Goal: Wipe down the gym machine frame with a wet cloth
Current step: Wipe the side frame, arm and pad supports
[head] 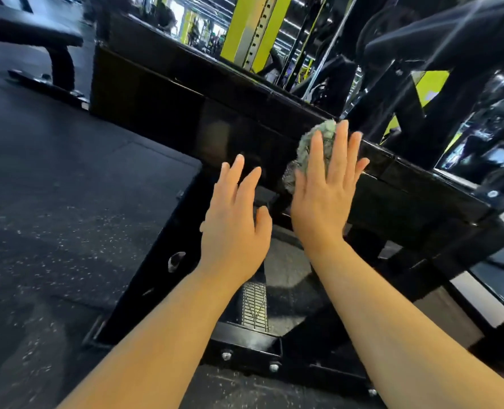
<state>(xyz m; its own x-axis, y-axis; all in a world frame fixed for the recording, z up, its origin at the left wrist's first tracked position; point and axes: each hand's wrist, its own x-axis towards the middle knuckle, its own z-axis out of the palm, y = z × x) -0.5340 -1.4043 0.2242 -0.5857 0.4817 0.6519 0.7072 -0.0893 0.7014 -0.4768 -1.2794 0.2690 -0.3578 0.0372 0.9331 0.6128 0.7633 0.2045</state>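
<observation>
A crumpled grey-green cloth (305,149) lies against the side of a broad black frame beam (186,113) that runs from upper left to right across the view. My right hand (324,196) presses the cloth flat onto the beam with straight, spread fingers. Most of the cloth is hidden under that palm. My left hand (234,228) hovers just left of it, fingers straight and relaxed, holding nothing, in front of the beam's lower face.
A black base rail (144,270) with a ribbed foot plate (255,305) and bolts lies below my arms. Speckled rubber flooring (53,202) spreads to the left. A black bench (38,33) stands far left. Black uprights (439,113) and yellow-green posts (253,28) rise behind.
</observation>
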